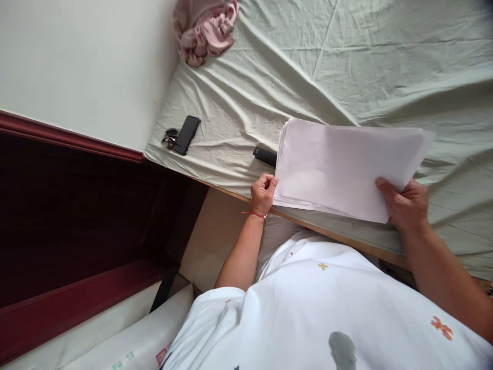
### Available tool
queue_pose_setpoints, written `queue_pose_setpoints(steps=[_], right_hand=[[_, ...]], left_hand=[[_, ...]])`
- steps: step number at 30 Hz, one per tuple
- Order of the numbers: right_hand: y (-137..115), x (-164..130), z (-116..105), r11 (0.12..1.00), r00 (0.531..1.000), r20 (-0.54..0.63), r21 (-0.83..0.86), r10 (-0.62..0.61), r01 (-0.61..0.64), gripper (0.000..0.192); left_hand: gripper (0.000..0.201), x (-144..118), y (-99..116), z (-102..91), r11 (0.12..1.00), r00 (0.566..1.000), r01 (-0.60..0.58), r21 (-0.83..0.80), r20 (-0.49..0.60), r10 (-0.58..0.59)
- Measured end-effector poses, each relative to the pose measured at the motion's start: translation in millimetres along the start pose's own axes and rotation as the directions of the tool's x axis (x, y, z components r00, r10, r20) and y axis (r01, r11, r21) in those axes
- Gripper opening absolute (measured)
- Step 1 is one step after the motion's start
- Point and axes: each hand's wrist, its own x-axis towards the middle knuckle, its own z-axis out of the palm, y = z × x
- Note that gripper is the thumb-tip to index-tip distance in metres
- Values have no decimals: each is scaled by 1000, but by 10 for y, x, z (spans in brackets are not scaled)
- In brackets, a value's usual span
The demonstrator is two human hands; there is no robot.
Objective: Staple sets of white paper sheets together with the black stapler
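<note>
A stack of white paper sheets (335,164) is held between my two hands, over the near edge of a cloth-covered bed. My left hand (263,193), with a red string at its wrist, pinches the stack's left edge near the lower corner. On the other side my right hand (409,204) grips the lower right part, thumb on top and fingers hidden beneath. The sheets are slightly uneven along the left edge. A black stapler-like object (265,155) lies on the cloth, partly covered by the stack.
A black phone (188,134) lies on the pale green sheet (239,97), with a small bunch of keys (169,137) beside it. Pink crumpled cloth (210,33) sits at the back by the wall. Dark red wooden furniture (69,137) stands left; a white sack (134,334) is below.
</note>
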Motion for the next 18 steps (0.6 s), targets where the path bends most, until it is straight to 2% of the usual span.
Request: queue_pose_setpoints(steps=[3, 7, 15, 18], right_hand=[[7, 9, 14, 1000, 999, -33, 20, -15, 15, 39], [-11, 24, 50, 995, 997, -77, 105, 3, 5, 41], [-67, 23, 88, 996, 994, -108, 91, -13, 23, 39], [-30, 38, 73, 994, 993, -120, 105, -14, 26, 39]], left_hand=[[47, -6, 3, -12, 999, 1000, -16, -41, 23, 17], [45, -9, -31, -32, 995, 994, 26, -100, 105, -16], [50, 2, 9, -20, 1000, 999, -12, 7, 35, 12], [48, -8, 47, -37, 999, 996, 6, -49, 90, -2]])
